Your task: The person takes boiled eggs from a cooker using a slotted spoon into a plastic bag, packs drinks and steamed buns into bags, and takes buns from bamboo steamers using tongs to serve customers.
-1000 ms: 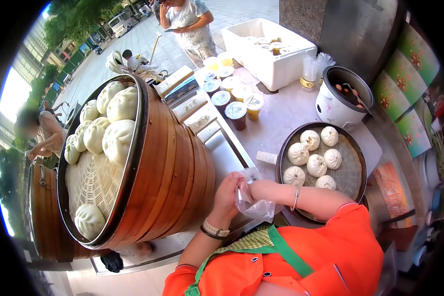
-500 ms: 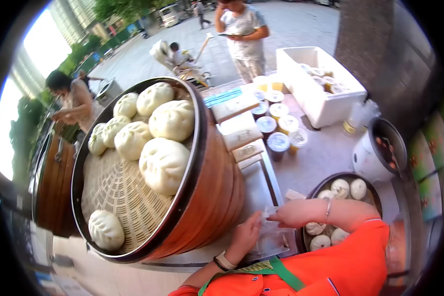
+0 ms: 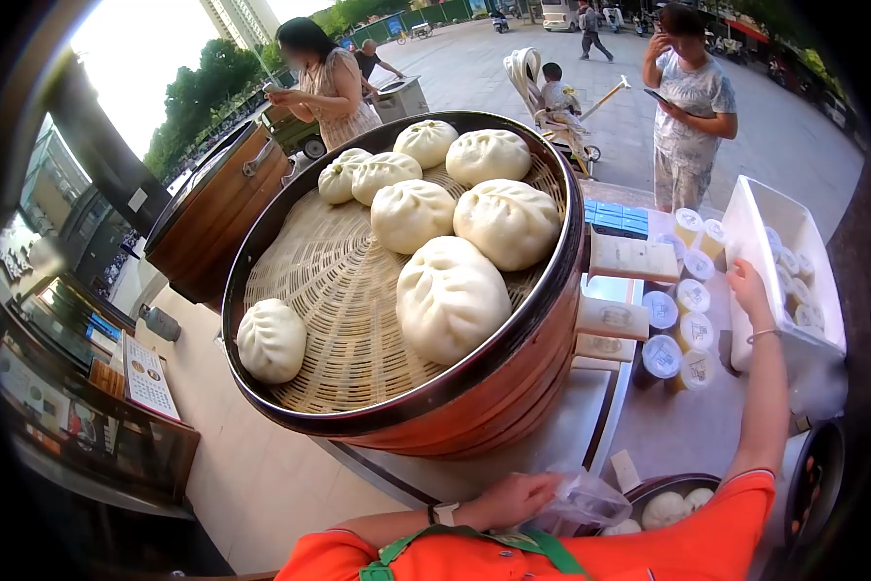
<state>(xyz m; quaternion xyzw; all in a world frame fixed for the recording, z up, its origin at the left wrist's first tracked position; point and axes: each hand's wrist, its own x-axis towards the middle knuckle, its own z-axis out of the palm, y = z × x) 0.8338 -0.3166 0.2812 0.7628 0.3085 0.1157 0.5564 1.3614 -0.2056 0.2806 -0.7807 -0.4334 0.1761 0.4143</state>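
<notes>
Low in front of my body, my left hand (image 3: 515,500) is closed on a clear plastic bag (image 3: 590,502). My right arm stretches forward, and my right hand (image 3: 748,289) is between the sealed drink cups (image 3: 694,331) and the white foam box (image 3: 794,334); its fingers are extended, with nothing visible in them. To the left of both hands stands a big round bamboo steamer (image 3: 513,418). Several pleated steamed buns (image 3: 452,300) lie on its woven mat, one apart from the others at the near left.
More buns (image 3: 666,509) sit in a round pan below my right arm. A dark-rimmed pot (image 3: 823,484) stands at right. Packs in pale wrapping (image 3: 634,259) border the steamer. A second steamer (image 3: 213,208) is at left. People (image 3: 692,107) stand beyond the counter.
My right hand has left the bag beside my left hand and reached forward to the cups and foam box. My left hand keeps the bag. The camera view has turned, shifting the scene rightward.
</notes>
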